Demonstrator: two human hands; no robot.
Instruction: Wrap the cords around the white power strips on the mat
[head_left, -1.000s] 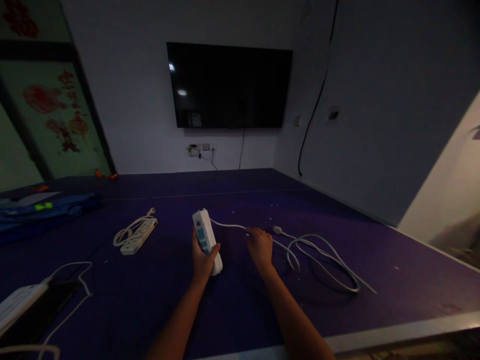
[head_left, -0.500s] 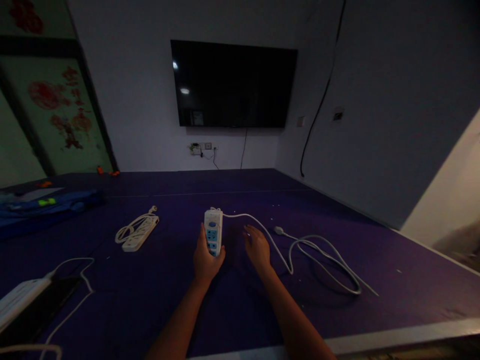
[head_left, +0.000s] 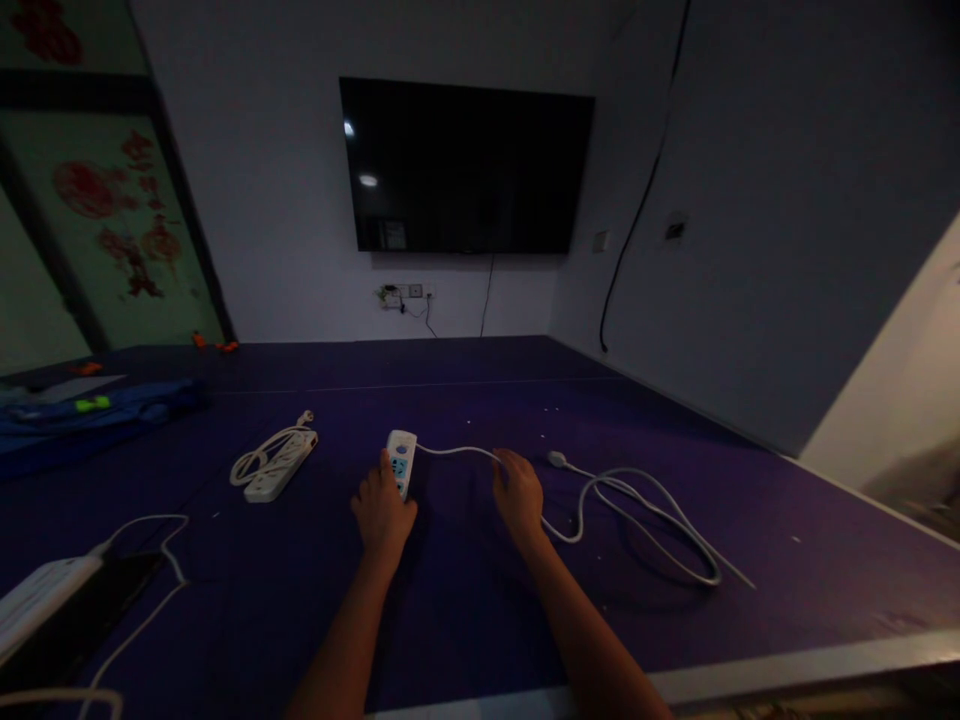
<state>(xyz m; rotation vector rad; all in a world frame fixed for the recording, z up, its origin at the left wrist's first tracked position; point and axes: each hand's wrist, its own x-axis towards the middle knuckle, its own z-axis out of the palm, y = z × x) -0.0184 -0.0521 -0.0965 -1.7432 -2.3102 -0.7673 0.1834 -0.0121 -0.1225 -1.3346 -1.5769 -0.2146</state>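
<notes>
A white power strip (head_left: pixel 403 447) with blue socket faces lies low over the purple surface, tilted a little. My left hand (head_left: pixel 384 510) is closed around its near end, and the fingers cover part of the sockets. From the strip's far end a white power cord (head_left: pixel 457 451) runs right to my right hand (head_left: pixel 519 497). The fingertips there are bent in on the cord, which passes behind the hand and comes out below it. Further right the cord loops (head_left: pixel 667 515) on the surface, near a white plug (head_left: pixel 556 459).
Left of my hands rests another white power strip (head_left: pixel 281 468) with its cord bundled. At the lower left a white strip (head_left: pixel 52 590) lies by a dark flat object (head_left: pixel 94 615). Blue cloth (head_left: pixel 150 405) lies at the far left. A pale edge (head_left: pixel 735 680) borders the surface.
My left hand has moved left and lowered the power strip toward the surface. My right hand, beside the cord before, now has its fingers on it.
</notes>
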